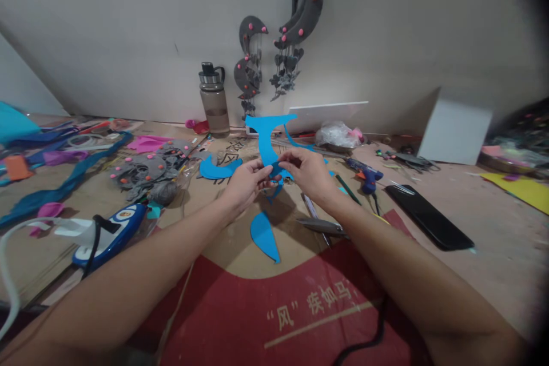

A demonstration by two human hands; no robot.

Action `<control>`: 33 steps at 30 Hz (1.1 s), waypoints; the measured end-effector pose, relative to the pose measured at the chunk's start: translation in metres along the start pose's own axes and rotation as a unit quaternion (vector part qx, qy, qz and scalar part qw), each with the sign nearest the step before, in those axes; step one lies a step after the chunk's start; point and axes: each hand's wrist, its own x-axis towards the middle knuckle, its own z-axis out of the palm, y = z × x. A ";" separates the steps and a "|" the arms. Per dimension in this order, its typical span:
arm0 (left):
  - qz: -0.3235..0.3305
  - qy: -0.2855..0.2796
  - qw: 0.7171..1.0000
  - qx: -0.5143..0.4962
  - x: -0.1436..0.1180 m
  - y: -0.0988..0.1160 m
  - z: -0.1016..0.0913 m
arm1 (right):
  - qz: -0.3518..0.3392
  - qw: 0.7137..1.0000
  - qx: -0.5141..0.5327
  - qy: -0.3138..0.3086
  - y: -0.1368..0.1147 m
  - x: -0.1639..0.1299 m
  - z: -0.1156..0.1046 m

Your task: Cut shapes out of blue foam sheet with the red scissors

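In the middle of the head view, my left hand [247, 184] pinches the lower end of a blue felt piece [266, 140] that widens into a flat top edge. My right hand [307, 170] is closed by the same end, thumb and finger together on the blue felt; the exact contact is partly hidden. Below them a blue leaf-shaped felt cutout [263, 235] lies on the cardboard [227, 246]. Another curved blue cutout [219, 168] rests left of my left hand. Scissors [321, 226] lie under my right forearm.
A glue gun [366, 176] and a black phone [429, 216] lie to the right. Behind stands a water bottle [214, 104]. Grey felt pieces [150, 170] and a blue-white power strip [114, 234] are at left. Grey felt moons [303, 6] hang on the wall.
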 end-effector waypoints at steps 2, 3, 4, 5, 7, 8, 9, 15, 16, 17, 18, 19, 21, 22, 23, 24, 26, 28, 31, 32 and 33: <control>-0.002 -0.006 1.000 -0.006 0.000 0.000 0.000 | -0.008 1.000 -0.005 0.002 0.001 0.001 0.000; -0.003 -0.008 1.000 -0.008 0.000 0.000 0.001 | -0.012 1.000 -0.007 0.003 0.001 0.001 0.000; -0.004 -0.009 1.000 -0.009 0.000 0.000 0.001 | -0.015 1.000 -0.008 0.004 0.001 0.001 0.000; -0.005 -0.011 1.000 -0.008 0.000 0.001 0.001 | -0.020 1.000 -0.009 0.006 0.001 0.001 0.001; -0.004 -0.017 1.000 -0.004 -0.001 0.001 0.001 | -0.033 0.999 -0.011 0.007 0.001 0.000 0.001; -0.003 -0.020 1.000 -0.001 -0.001 0.001 0.001 | -0.041 0.999 -0.013 0.008 0.001 -0.001 0.002; -0.001 -0.022 1.000 0.003 -0.001 0.000 0.001 | -0.045 0.999 -0.015 0.010 0.001 -0.001 0.004; 0.013 -0.009 1.000 0.020 0.000 -0.002 0.000 | -0.018 0.999 0.049 0.017 0.003 0.002 0.006; 0.015 -0.004 1.000 0.018 0.001 -0.002 0.000 | -0.018 0.997 0.068 0.023 0.003 0.005 0.000; 0.018 0.005 1.000 0.017 0.001 -0.001 -0.001 | -0.016 0.995 0.090 0.038 0.004 0.009 -0.008; 0.024 0.020 0.999 0.015 0.002 -0.001 -0.002 | -0.004 0.992 0.107 0.059 0.004 0.013 -0.020; 0.032 0.036 0.999 0.012 0.003 0.000 -0.003 | 0.010 0.991 0.117 0.071 0.004 0.017 -0.033; 0.035 0.066 0.997 0.016 0.006 0.000 -0.006 | 0.033 0.991 0.107 0.076 0.005 0.023 -0.061; 0.033 0.077 0.996 0.018 0.007 0.000 -0.009 | 0.045 0.992 0.099 0.069 0.005 0.023 -0.073; 0.033 0.088 0.995 0.019 0.009 -0.001 -0.011 | 0.057 0.994 0.084 0.034 0.006 0.022 -0.083; 0.028 0.100 0.994 0.020 0.011 -0.003 -0.013 | 0.068 0.995 0.068 -0.016 0.008 0.020 -0.090; 0.014 0.121 0.992 0.024 0.013 -0.006 -0.016 | 0.094 0.984 0.033 -0.147 0.015 0.013 -0.096; 0.001 0.138 0.990 0.031 0.015 -0.008 -0.018 | 0.126 0.949 -0.010 -0.290 0.025 0.005 -0.094; -0.005 0.141 0.989 0.036 0.014 -0.009 -0.018 | 0.135 0.917 -0.092 -0.364 0.043 -0.002 -0.092; -0.003 0.137 0.990 0.035 0.013 -0.008 -0.017 | 0.123 0.926 -0.127 -0.335 0.049 -0.002 -0.094; 0.002 0.133 0.991 0.031 0.013 -0.007 -0.016 | 0.120 0.930 -0.173 -0.300 0.054 -0.003 -0.097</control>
